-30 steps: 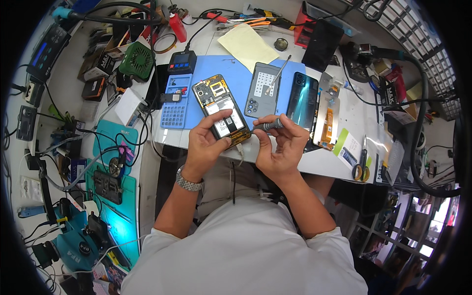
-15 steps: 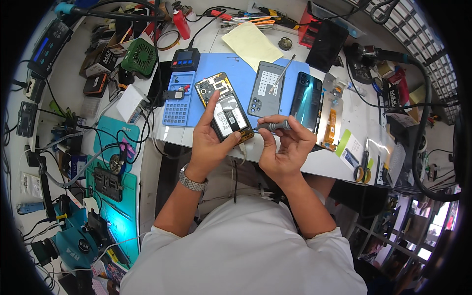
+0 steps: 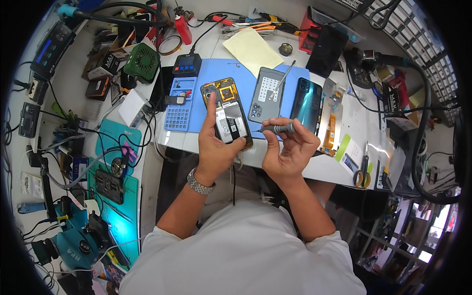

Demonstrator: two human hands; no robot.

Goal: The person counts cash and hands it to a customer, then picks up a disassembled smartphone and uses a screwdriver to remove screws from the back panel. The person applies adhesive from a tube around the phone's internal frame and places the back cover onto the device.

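My left hand (image 3: 216,150) grips an opened smartphone (image 3: 230,114) by its edges, thumb at the lower right corner and forefinger along the left side. Its back is off, so the battery and gold-coloured inner parts show. Between the thumb and fingers of my right hand (image 3: 290,147) is a grey screwdriver (image 3: 278,129). The screwdriver's tip points left, a little apart from the phone's right edge. Beyond my right hand lie a grey phone back cover (image 3: 262,101) with a metal pry tool (image 3: 281,81) across it, and a glossy teal phone (image 3: 306,105).
A blue work mat (image 3: 214,69) carries a parts tray (image 3: 178,115). Behind are a small black device with a screen (image 3: 187,65), a yellow cloth (image 3: 253,49) and a red bottle (image 3: 182,29). Scissors (image 3: 363,174) and a phone screen assembly (image 3: 330,125) lie to the right; cables hang at the left.
The phone has turned more upright and shifted slightly right in my left hand. The screwdriver has tilted, and its tip now shows apart from the phone's edge.
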